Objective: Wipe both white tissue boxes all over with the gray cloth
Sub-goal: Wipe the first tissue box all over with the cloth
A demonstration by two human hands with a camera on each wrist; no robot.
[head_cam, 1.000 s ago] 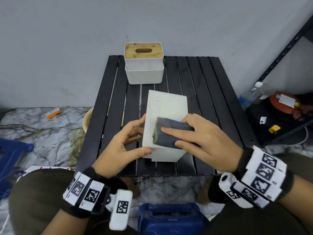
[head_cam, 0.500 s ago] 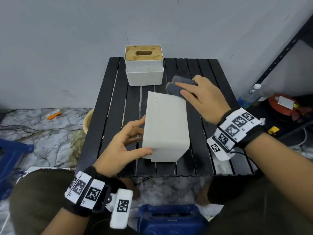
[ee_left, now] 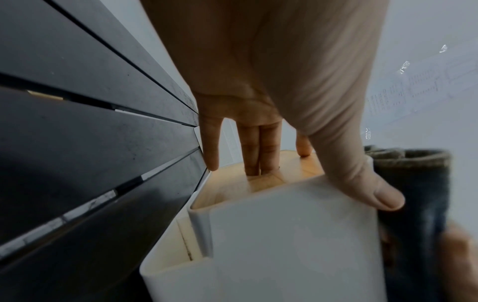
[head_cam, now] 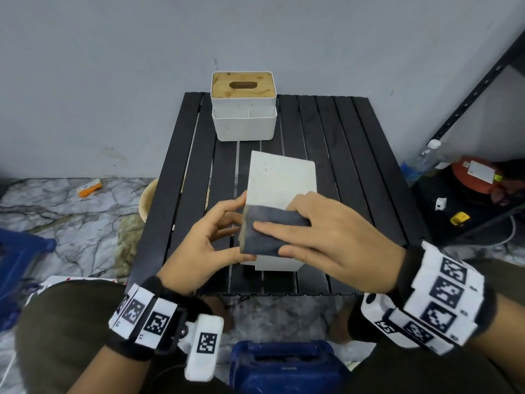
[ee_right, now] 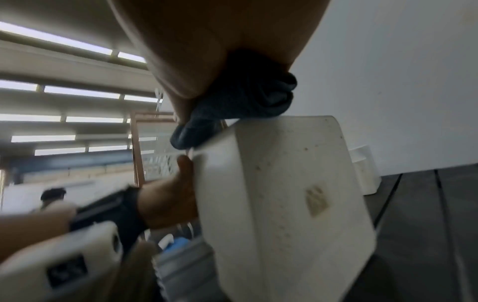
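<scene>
- Gray cloth (head_cam: pixel 272 234), folded into a thick pad, lies on the upward face of the near tissue box (head_cam: pixel 281 180), at the end closest to the person, about 6 o'clock on the black slatted table (head_cam: pixel 355 166).
- The near tissue box is white and lies on its side; small specks show on the bare part of its upward face.
- The right hand (head_cam: pixel 335 237) presses the cloth flat with fingers stretched out nearly straight across it; whether the thumb hooks the cloth's edge cannot be told.
- The left hand (head_cam: pixel 204 245) braces the box from 9 o'clock: fingers extended against its wooden lid side, thumb laid along the near end, clamping lightly.
- The second tissue box (head_cam: pixel 243 109), white with a wooden slotted lid, stands upright at 12 o'clock by the wall, well apart from both hands.
- Risk, as a judgement: the box sits near the table's front edge, so a hard stroke toward the person could drag it off if the left hand slackens.
- The loosely folded pad could also bunch or slip from under flat fingers, leaving patches unwiped.
</scene>
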